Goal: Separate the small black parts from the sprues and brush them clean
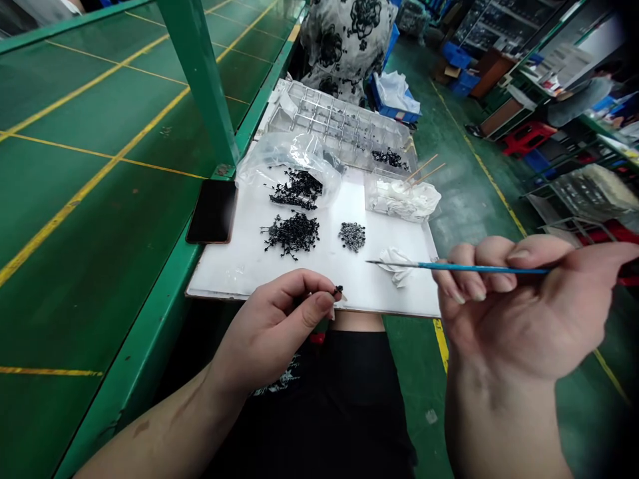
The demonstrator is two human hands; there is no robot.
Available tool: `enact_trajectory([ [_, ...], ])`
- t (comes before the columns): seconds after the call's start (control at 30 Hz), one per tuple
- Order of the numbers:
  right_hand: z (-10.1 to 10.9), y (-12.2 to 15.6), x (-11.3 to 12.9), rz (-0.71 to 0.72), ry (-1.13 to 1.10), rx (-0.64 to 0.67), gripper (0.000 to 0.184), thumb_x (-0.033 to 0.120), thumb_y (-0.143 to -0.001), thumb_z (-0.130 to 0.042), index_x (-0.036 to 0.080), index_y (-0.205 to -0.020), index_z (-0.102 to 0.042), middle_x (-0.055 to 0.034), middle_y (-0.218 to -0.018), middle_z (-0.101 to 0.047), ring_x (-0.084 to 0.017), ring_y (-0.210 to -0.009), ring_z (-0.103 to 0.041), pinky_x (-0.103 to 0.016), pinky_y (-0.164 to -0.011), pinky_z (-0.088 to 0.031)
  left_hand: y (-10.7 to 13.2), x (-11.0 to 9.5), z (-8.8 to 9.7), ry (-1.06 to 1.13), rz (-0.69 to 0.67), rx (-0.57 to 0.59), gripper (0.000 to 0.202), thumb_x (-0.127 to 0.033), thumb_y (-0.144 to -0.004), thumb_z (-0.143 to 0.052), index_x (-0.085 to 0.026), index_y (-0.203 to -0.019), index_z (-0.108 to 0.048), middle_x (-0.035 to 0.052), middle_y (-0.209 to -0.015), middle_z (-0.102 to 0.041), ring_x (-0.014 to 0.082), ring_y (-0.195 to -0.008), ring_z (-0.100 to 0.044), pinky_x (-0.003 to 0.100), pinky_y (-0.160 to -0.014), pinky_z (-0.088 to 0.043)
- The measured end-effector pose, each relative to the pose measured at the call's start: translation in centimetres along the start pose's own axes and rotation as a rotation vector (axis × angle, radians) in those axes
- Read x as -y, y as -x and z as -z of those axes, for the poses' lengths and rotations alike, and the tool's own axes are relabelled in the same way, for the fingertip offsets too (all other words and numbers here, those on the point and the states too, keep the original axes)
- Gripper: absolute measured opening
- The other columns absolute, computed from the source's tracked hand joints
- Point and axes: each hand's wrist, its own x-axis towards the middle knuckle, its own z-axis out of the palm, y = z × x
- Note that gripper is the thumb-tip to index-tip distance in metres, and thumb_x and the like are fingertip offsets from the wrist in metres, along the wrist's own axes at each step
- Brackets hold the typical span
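Observation:
My left hand (284, 319) pinches a small black part (339, 290) between thumb and forefinger, just over the near edge of the white board (239, 266). What kind of part it is I cannot make out. In my right hand (529, 306) lies a thin blue paintbrush (474, 268), its fine tip pointing left over the board. A heap of black branching parts (294, 234) lies beyond my left hand. More of them (299, 189) spill from a clear plastic bag (269, 156). To their right sits a small pile of grey and black ring-like pieces (352, 236).
A crumpled white tissue (397, 266) lies near the board's right side. Behind it, a clear box (384, 193) holds white tissue and thin sticks. Compartmented clear trays (339, 120) stand at the back. A dark phone (213, 211) rests on the left by the green frame (200, 86).

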Motion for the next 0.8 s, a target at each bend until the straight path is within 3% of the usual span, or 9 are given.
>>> enact_trajectory([
  [0.27,-0.4,2.0,-0.9,-0.063,-0.080,0.087,0.060,0.061,-0.109,-0.041,0.024,-0.068,-0.064,0.0024,-0.053,-0.037,-0.014,-0.047,-0.037,-0.030,-0.045,-0.033,-0.4,0.4,-0.2,0.158,0.034,-0.005,0.010,-0.039,-0.097,-0.079,-0.029,-0.096,-0.079,-0.0048,-0.081,-0.074,0.0052,-0.069,-0.056,0.013,-0.060,-0.042],
  [0.43,-0.5,2.3,-1.1,-0.110,-0.023,0.041,0.061,0.052,-0.112,-0.026,0.026,-0.069,-0.061,0.0003,-0.056,-0.030,-0.017,-0.049,-0.033,-0.032,-0.047,-0.030,-0.2,0.4,0.0,0.177,0.025,-0.001,0.008,-0.037,-0.098,-0.077,-0.030,-0.098,-0.079,-0.0042,-0.082,-0.075,0.0060,-0.070,-0.057,0.013,-0.061,-0.044],
  [0.53,-0.7,2.2,-1.2,-0.114,0.017,0.024,0.060,0.053,-0.111,-0.026,0.026,-0.067,-0.057,0.0000,-0.056,-0.027,-0.017,-0.049,-0.031,-0.032,-0.047,-0.028,0.0,0.3,0.0,0.167,0.021,-0.012,0.008,-0.036,-0.098,-0.078,-0.029,-0.096,-0.079,-0.0031,-0.083,-0.075,0.0076,-0.076,-0.061,0.014,-0.067,-0.047],
  [0.67,-0.5,1.9,-1.3,-0.105,0.022,0.069,0.059,0.050,-0.112,-0.025,0.026,-0.068,-0.055,0.0005,-0.057,-0.027,-0.017,-0.050,-0.031,-0.032,-0.049,-0.030,-0.1,0.2,-0.2,0.166,0.016,-0.006,0.008,-0.036,-0.098,-0.077,-0.029,-0.095,-0.079,-0.0040,-0.082,-0.074,0.0068,-0.074,-0.060,0.014,-0.065,-0.045],
  [0.8,0.2,1.0,-0.7,-0.031,0.020,0.066,0.056,0.053,-0.110,-0.038,0.024,-0.066,-0.058,0.0011,-0.054,-0.030,-0.016,-0.048,-0.031,-0.032,-0.047,-0.028,-0.3,0.3,-0.1,0.143,0.023,-0.010,0.010,-0.038,-0.099,-0.076,-0.029,-0.096,-0.077,-0.0031,-0.082,-0.072,0.0074,-0.072,-0.057,0.015,-0.064,-0.044],
])
